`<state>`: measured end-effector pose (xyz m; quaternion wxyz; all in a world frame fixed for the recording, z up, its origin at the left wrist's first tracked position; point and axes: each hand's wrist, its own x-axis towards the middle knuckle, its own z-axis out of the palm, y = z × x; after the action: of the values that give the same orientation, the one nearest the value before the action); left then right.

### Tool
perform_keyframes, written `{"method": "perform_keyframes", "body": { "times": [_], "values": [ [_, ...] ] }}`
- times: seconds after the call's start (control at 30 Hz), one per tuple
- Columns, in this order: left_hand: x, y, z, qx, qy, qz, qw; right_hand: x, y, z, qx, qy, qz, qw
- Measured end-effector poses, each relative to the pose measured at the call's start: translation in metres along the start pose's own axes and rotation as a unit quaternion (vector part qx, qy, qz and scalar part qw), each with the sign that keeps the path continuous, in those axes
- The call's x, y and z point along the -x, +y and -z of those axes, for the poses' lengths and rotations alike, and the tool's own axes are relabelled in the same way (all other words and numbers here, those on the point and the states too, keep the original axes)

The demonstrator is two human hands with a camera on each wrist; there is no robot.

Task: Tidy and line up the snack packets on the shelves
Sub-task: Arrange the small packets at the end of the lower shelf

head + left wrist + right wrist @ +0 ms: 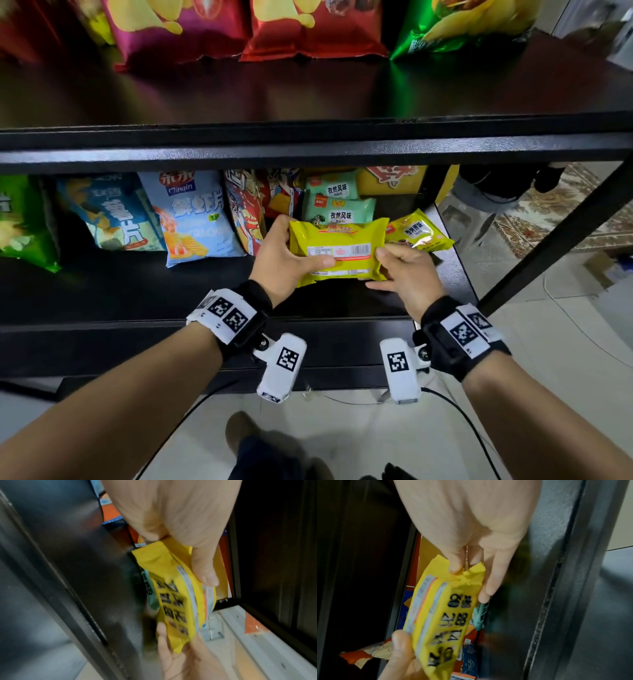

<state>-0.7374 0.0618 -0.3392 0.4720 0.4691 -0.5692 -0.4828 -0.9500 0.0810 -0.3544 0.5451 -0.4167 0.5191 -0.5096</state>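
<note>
Your left hand [286,255] covers the left end of the yellow packet [339,251], and your right hand [406,270] hides its lower right corner. The upper shelf's front edge [308,150] cuts off the tops of the bags [191,212] behind. In both wrist views the packet's print is blurred and unreadable.

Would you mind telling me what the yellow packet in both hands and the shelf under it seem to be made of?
Yellow packet: thin glossy plastic film, judging by its crinkles, sheen and serrated end. Shelf: looks like dark, smooth board, faintly reflective; metal or laminate unclear.
</note>
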Motion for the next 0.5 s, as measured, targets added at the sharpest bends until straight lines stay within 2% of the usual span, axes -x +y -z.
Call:
{"method": "perform_keyframes", "body": {
  "times": [0.1,0.2,0.3,0.37,0.43,0.5],
  "values": [
    [-0.001,0.002,0.003,0.045,-0.003,-0.017,0.999,0.002,0.001,0.004,0.004,0.010,-0.005,1.000],
    [-0.004,-0.001,0.003,0.028,0.014,-0.030,0.999,0.004,0.002,0.005,-0.016,0.001,-0.005,1.000],
    [-0.005,0.000,-0.001,0.018,0.010,-0.045,0.999,0.007,-0.003,0.006,-0.047,-0.073,-0.022,0.996],
    [-0.005,0.002,-0.004,0.012,0.003,-0.055,0.998,0.008,-0.002,0.006,-0.024,-0.121,-0.031,0.992],
    [-0.004,0.004,-0.006,0.006,0.008,-0.067,0.998,0.007,-0.004,0.004,-0.014,-0.109,-0.012,0.994],
    [-0.004,0.005,-0.006,-0.025,0.036,-0.070,0.997,0.005,-0.010,0.003,-0.030,-0.052,0.015,0.998]
  ]
}}
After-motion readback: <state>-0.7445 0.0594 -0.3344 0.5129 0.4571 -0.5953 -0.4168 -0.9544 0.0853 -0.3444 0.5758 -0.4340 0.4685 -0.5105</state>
